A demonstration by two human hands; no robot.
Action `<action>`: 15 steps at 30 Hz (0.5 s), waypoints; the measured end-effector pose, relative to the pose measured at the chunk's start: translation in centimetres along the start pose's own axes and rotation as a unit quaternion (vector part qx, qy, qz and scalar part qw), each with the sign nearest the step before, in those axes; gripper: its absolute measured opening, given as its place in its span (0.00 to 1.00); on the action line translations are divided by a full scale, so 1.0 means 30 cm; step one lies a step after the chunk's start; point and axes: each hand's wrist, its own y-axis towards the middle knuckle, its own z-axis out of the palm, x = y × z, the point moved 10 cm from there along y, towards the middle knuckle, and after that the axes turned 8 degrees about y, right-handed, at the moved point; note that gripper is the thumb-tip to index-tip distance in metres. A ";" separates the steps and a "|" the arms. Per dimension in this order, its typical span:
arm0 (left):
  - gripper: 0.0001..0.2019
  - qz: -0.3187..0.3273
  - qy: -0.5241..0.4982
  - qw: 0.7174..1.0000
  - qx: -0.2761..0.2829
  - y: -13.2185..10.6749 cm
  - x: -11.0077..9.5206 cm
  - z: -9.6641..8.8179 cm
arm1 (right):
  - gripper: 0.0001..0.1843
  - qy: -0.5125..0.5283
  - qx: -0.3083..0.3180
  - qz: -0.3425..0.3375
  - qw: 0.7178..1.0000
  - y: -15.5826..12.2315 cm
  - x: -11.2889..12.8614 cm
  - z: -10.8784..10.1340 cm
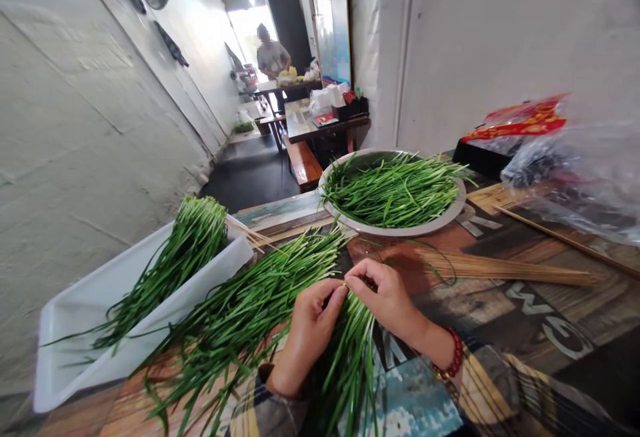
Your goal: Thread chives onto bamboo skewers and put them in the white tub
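Note:
My left hand [314,323] and my right hand [387,295] meet at the fingertips above the table. Both are closed in a pinch at the pale stem ends of a bunch of garlic chives [354,350], whose green leaves hang down between my wrists. My fingers cover the exact spot they grip. Just left of my left hand lies a larger loose pile of garlic chives [250,297], pale ends toward the upper right. Thin bamboo skewers [515,267] lie together to the right of my right hand.
A metal basin [400,229] heaped with chives stands at the back. On the left, a white plastic tub [65,317] holds another chive bunch [193,237]. Clear plastic bags [575,177] lie at right, beside a long stick [565,240]. A person [273,57] stands far back.

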 end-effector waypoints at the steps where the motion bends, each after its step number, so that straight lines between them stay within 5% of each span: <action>1: 0.13 -0.001 -0.007 1.000 0.004 -0.001 -0.004 0.002 | 0.08 -0.005 -0.005 -0.004 1.000 -0.003 0.002 -0.003; 6: 0.16 -0.015 -0.050 0.998 0.019 -0.011 -0.009 0.021 | 0.09 -0.029 -0.006 -0.017 0.999 -0.022 -0.002 -0.012; 15: 0.17 -0.001 -0.095 0.995 0.034 -0.019 -0.025 0.014 | 0.13 -0.033 0.081 -0.040 0.995 -0.042 0.048 0.011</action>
